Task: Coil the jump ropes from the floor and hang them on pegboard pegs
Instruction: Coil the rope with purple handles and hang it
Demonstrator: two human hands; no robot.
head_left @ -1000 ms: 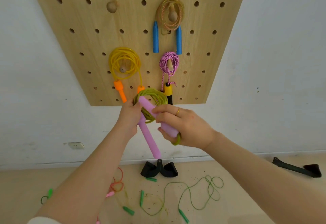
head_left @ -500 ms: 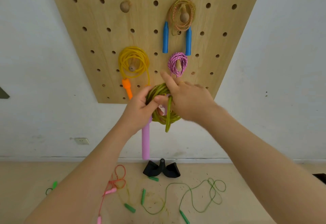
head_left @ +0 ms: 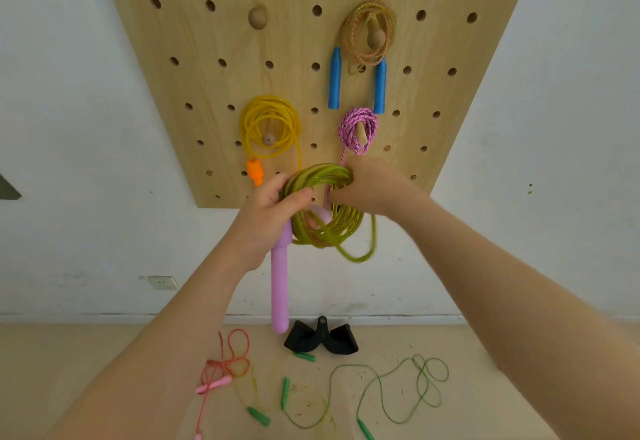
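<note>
I hold an olive-green jump rope coil [head_left: 325,228] in front of the lower edge of the wooden pegboard [head_left: 214,100]. My left hand [head_left: 268,221] grips the coil's left side, and one long pink handle [head_left: 280,287] hangs straight down below it. My right hand [head_left: 370,187] holds the coil's upper right side, with a loose loop of rope dangling under it. The second pink handle end peeks through the coil's middle. One bare wooden peg [head_left: 258,17] sticks out at the board's upper left.
Three coiled ropes hang on pegs: yellow [head_left: 270,126], pink braided [head_left: 358,128] and tan with blue handles [head_left: 369,36]. On the floor lie a green rope [head_left: 381,387], a pink-red rope [head_left: 225,367] and a black object [head_left: 322,337] by the wall.
My right hand moved from the coil's front to its upper right side. A loose loop now hangs below the coil. The view has shifted slightly closer to the board.
</note>
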